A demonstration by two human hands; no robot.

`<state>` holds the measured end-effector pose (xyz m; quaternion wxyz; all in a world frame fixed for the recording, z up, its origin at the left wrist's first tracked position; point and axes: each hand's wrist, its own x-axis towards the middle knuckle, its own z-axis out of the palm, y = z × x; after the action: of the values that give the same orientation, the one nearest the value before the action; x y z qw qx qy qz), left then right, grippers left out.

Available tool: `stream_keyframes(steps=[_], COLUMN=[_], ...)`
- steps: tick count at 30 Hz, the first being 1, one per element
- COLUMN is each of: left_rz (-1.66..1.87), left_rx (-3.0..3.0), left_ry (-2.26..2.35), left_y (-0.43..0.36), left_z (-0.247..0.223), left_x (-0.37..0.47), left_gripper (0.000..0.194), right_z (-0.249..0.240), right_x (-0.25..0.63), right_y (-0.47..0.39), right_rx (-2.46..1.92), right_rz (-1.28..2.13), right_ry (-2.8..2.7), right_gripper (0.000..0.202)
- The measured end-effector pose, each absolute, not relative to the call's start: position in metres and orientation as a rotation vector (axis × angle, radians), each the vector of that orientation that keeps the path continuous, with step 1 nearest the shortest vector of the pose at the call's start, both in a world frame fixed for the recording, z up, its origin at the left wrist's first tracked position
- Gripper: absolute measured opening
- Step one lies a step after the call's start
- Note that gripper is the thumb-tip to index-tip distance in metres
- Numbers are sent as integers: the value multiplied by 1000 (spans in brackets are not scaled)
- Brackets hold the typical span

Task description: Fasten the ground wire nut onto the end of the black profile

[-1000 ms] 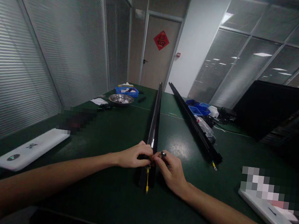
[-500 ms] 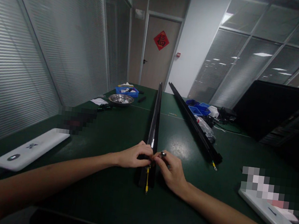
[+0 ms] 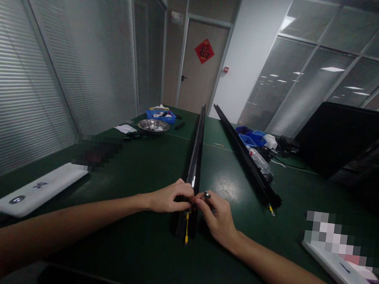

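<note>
A long black rail (image 3: 195, 156) lies lengthwise on the green table, pointing away from me. Over its near end, my left hand (image 3: 173, 197) is closed, thumb and fingers pinched together. My right hand (image 3: 218, 214) meets it from the other side, also pinching, with a ring on one finger. The fingertips of both hands touch at the rail, and whatever is between them is too small to make out. Below the fingers a short yellow wire (image 3: 187, 229) hangs out of the rail's near end.
A second black rail (image 3: 246, 158) with a yellow ring-terminal lead (image 3: 272, 210) lies to the right. Blue bins (image 3: 246, 140) and a plastic bottle (image 3: 260, 163) sit beyond it. At left are a metal bowl (image 3: 153, 127), a blue basket (image 3: 161, 116) and a white device (image 3: 40, 188). Another white device (image 3: 349, 272) is at right.
</note>
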<state>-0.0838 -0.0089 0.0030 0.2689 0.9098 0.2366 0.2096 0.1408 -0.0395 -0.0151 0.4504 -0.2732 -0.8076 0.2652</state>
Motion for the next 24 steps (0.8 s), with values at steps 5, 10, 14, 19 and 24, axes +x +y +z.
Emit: stream_keyframes(steps=[5, 10, 14, 19, 24], left_rz=[572, 550, 550, 564, 568], left_rx=[2459, 2435, 2428, 2429, 2437], left_ry=[624, 633, 643, 643, 627], left_y=[-9, -10, -10, -10, -9], left_z=[4, 7, 6, 6, 4], left_x=[-83, -83, -83, -83, -85], left_gripper=[28, 29, 26, 26, 25], right_z=[-14, -12, -13, -13, -11], right_x=[141, 141, 141, 141, 141], right_y=[-39, -42, -41, -41, -41], right_rx=[-659, -685, -699, -683, -675], right_rz=[662, 677, 670, 660, 655], right_ry=[-1993, -1985, -1991, -1989, -1996], right_gripper=[19, 18, 19, 21, 23])
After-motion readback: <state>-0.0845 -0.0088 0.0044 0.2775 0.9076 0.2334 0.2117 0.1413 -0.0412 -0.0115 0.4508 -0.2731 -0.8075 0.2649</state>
